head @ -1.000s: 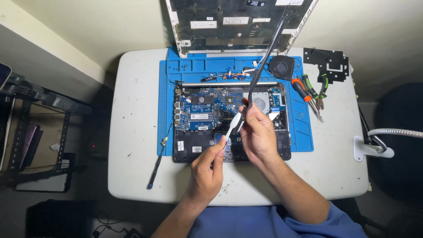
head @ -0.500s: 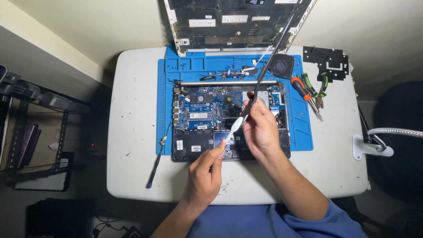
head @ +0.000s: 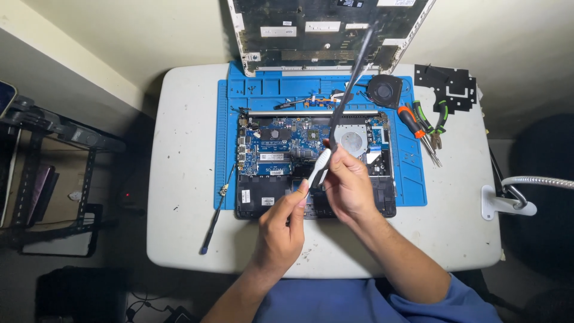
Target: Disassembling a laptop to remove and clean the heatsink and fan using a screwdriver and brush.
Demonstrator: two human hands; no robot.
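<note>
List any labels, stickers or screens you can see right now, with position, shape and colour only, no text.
White label: small rectangle, left on the upright lid panel.
White label: wider rectangle, middle of that panel.
White label: short strip, right of the wider one.
White sticker: small upright rectangle, on the black front-left corner of the open laptop base.
Green module label: pale strip on the blue circuit board.
No lit screen shows.

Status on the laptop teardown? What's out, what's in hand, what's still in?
Done: bottom cover is off and propped behind the mat; the fan and a black bracket lie beside the open laptop. In hand: left hand and right hand hold a white tool above it. Left: the blue circuit board still sits inside.
</note>
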